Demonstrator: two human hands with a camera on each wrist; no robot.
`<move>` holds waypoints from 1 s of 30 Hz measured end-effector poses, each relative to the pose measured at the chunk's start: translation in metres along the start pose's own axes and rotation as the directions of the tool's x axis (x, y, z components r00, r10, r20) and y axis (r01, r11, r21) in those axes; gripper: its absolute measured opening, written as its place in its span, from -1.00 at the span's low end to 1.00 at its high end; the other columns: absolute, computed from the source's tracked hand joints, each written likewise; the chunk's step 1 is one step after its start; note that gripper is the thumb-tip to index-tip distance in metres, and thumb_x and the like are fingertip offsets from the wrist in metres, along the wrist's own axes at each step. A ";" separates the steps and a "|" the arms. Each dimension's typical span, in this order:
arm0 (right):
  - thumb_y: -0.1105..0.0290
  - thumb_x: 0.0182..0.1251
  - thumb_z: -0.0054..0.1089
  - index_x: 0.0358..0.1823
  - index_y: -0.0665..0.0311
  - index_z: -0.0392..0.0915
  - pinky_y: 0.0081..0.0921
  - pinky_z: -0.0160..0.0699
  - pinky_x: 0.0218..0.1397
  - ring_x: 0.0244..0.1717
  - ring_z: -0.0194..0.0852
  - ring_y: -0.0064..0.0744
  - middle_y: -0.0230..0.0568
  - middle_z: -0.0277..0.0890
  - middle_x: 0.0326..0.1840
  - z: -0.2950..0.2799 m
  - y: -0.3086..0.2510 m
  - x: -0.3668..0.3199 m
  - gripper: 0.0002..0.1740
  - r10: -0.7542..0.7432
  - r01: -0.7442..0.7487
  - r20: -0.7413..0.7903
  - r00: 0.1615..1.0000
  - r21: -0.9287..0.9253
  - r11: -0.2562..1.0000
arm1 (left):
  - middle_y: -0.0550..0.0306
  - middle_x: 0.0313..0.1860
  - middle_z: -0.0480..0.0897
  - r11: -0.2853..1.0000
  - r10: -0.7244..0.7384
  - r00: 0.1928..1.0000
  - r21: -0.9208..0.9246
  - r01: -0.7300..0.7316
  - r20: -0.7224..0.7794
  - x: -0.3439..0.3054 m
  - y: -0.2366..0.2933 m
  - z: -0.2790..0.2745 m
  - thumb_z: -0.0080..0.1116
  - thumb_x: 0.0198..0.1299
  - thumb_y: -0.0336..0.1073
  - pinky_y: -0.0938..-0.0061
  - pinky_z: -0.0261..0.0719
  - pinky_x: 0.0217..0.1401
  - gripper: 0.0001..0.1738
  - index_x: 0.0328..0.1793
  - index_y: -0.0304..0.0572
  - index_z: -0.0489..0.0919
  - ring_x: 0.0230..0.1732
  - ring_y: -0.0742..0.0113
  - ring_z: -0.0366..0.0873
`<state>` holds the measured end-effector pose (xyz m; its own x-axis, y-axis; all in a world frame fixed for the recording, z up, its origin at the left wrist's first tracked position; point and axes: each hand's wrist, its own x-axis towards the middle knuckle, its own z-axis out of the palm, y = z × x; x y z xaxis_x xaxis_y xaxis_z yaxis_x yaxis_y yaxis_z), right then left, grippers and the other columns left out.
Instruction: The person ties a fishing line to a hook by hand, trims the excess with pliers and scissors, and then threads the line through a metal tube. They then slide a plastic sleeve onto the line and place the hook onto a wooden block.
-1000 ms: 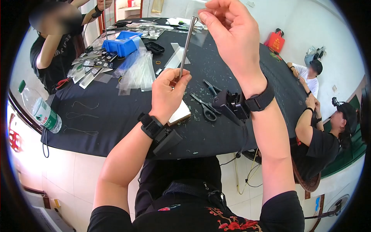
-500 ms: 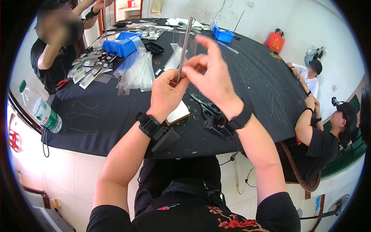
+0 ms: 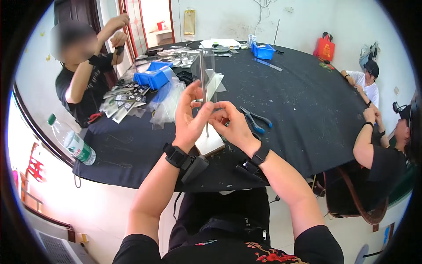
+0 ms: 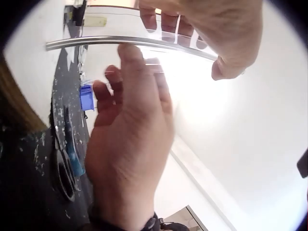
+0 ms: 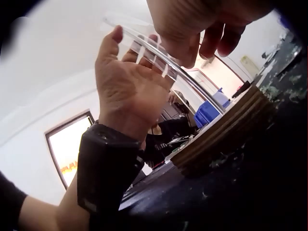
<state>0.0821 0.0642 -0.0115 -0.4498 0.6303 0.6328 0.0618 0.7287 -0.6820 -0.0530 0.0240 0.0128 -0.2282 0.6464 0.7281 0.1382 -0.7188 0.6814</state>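
Note:
A slim metal rod (image 3: pixel 202 75) stands upright on a wooden block (image 3: pixel 210 143) with a white top. A clear plastic sheet (image 3: pixel 212 66) is around the rod's upper part. My left hand (image 3: pixel 190 119) is beside the rod, its fingers fairly straight behind the rod and film, its thumb raised in the right wrist view. My right hand (image 3: pixel 235 127) is at the rod from the right, thumb and forefinger together, pinching the film close against the metal. In the left wrist view, a right fingertip lies right at the rod (image 4: pixel 91 41).
Blue-handled pliers (image 3: pixel 257 121) lie right of the block, with black scissors (image 4: pixel 62 178) beside them. Plastic sleeves (image 3: pixel 169 108), a blue bin (image 3: pixel 154 77) and a water bottle (image 3: pixel 72 141) are on the left. A second blue bin (image 3: pixel 263 52) stands at the back. Other people sit around the table.
My right hand has come down from the rod's top to its lower part. My left fingers have loosened from around the rod and spread. The head view has tilted upward.

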 end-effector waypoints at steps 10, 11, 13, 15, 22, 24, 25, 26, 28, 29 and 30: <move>0.50 -0.05 0.17 -0.08 0.28 0.36 -0.40 0.37 -0.18 -0.25 0.36 -0.28 -0.26 0.45 -0.33 -0.007 0.021 -0.006 -0.59 -0.086 0.078 -0.159 0.984 -0.056 0.995 | 0.26 -0.38 0.55 0.915 -0.034 0.999 0.401 0.040 -0.023 0.072 0.087 -0.007 0.16 0.12 -0.28 0.77 0.34 -0.25 -0.67 -0.08 -0.39 0.53 -0.34 0.61 0.44; 0.50 -0.05 0.16 -0.11 0.28 0.37 -0.41 0.37 -0.19 -0.26 0.36 -0.28 -0.26 0.45 -0.35 -0.008 0.024 -0.006 -0.61 -0.057 0.050 -0.160 0.985 -0.046 0.998 | 0.26 -0.38 0.55 0.910 -0.045 0.999 0.413 0.047 -0.015 0.072 0.086 -0.009 0.16 0.12 -0.28 0.77 0.34 -0.25 -0.67 -0.08 -0.39 0.53 -0.34 0.61 0.44; 0.49 -0.05 0.15 -0.18 0.28 0.40 -0.38 0.37 -0.22 -0.31 0.37 -0.22 -0.24 0.46 -0.40 -0.009 0.027 -0.006 -0.68 -0.053 0.043 -0.194 0.980 -0.054 0.998 | 0.30 -0.53 0.55 0.869 0.086 0.996 0.485 -0.094 0.039 0.075 0.086 -0.010 0.17 0.08 -0.23 0.76 0.33 -0.43 -0.73 -0.29 -0.36 0.59 -0.49 0.68 0.37; 0.49 -0.05 0.15 -0.19 0.29 0.40 -0.36 0.37 -0.22 -0.32 0.37 -0.20 -0.22 0.47 -0.41 -0.008 0.032 -0.006 -0.69 -0.078 0.063 -0.205 0.976 -0.079 0.995 | 0.31 -0.55 0.54 0.813 0.107 0.991 0.568 -0.131 0.075 0.080 0.088 -0.010 0.15 0.07 -0.22 0.75 0.32 -0.44 -0.71 -0.28 -0.37 0.59 -0.50 0.69 0.37; 0.49 -0.06 0.15 -0.21 0.30 0.41 -0.29 0.37 -0.21 -0.28 0.40 -0.10 -0.18 0.48 -0.41 -0.009 0.037 -0.008 -0.70 -0.065 0.047 -0.177 0.982 -0.103 0.994 | 0.35 -0.64 0.46 0.693 0.067 0.980 0.698 -0.180 0.186 0.088 0.099 -0.008 0.06 0.03 -0.27 0.73 0.26 -0.53 -0.77 -0.41 -0.35 0.52 -0.59 0.69 0.29; 0.48 -0.06 0.15 -0.21 0.29 0.42 -0.29 0.37 -0.20 -0.28 0.40 -0.10 -0.18 0.48 -0.39 -0.008 0.041 -0.008 -0.70 -0.047 0.032 -0.157 0.987 -0.100 0.994 | 0.35 -0.65 0.44 0.697 0.075 0.974 0.687 -0.204 0.214 0.091 0.100 -0.009 0.04 0.03 -0.28 0.74 0.23 -0.55 -0.79 -0.41 -0.33 0.52 -0.59 0.70 0.27; 0.48 -0.06 0.15 -0.21 0.29 0.42 -0.29 0.37 -0.20 -0.28 0.40 -0.10 -0.18 0.48 -0.39 -0.008 0.042 -0.008 -0.70 -0.048 0.033 -0.161 0.986 -0.096 0.995 | 0.35 -0.65 0.44 0.694 0.075 0.973 0.689 -0.208 0.218 0.091 0.100 -0.008 0.04 0.03 -0.28 0.74 0.23 -0.55 -0.79 -0.41 -0.33 0.52 -0.59 0.70 0.27; 0.47 -0.06 0.15 -0.22 0.29 0.42 -0.29 0.37 -0.18 -0.28 0.40 -0.10 -0.18 0.48 -0.40 -0.008 0.042 -0.008 -0.70 -0.032 0.017 -0.160 0.987 -0.095 0.995 | 0.35 -0.65 0.44 0.729 0.066 0.979 0.661 -0.180 0.194 0.090 0.101 -0.005 0.05 0.03 -0.28 0.74 0.23 -0.55 -0.79 -0.41 -0.34 0.52 -0.59 0.71 0.27; 0.46 -0.06 0.15 -0.22 0.29 0.43 -0.29 0.37 -0.17 -0.28 0.41 -0.10 -0.18 0.48 -0.40 -0.007 0.043 -0.008 -0.71 -0.016 0.001 -0.160 0.987 -0.092 0.996 | 0.35 -0.65 0.44 0.761 0.054 0.984 0.630 -0.152 0.172 0.091 0.102 -0.003 0.05 0.04 -0.28 0.74 0.22 -0.54 -0.78 -0.41 -0.34 0.52 -0.58 0.71 0.26; 0.46 -0.06 0.15 -0.24 0.30 0.43 -0.30 0.37 -0.17 -0.28 0.41 -0.10 -0.18 0.49 -0.41 -0.008 0.044 -0.008 -0.72 -0.009 -0.007 -0.156 0.988 -0.100 0.995 | 0.34 -0.61 0.45 0.769 0.076 0.982 0.616 -0.169 0.174 0.093 0.103 -0.002 0.05 0.08 -0.28 0.74 0.25 -0.49 -0.79 -0.38 -0.33 0.53 -0.53 0.69 0.31; 0.45 -0.06 0.15 -0.25 0.30 0.43 -0.30 0.37 -0.16 -0.28 0.41 -0.10 -0.18 0.49 -0.41 -0.008 0.044 -0.008 -0.73 -0.003 -0.014 -0.152 0.988 -0.109 0.994 | 0.33 -0.56 0.47 0.777 0.098 0.980 0.602 -0.186 0.176 0.095 0.104 -0.001 0.06 0.12 -0.28 0.74 0.29 -0.43 -0.79 -0.35 -0.31 0.54 -0.49 0.67 0.35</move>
<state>0.0957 0.0930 -0.0434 -0.3095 0.6616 0.6830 0.1645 0.7447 -0.6468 -0.0617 0.0106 0.1525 -0.0407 0.6073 0.7934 0.7296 -0.5245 0.4389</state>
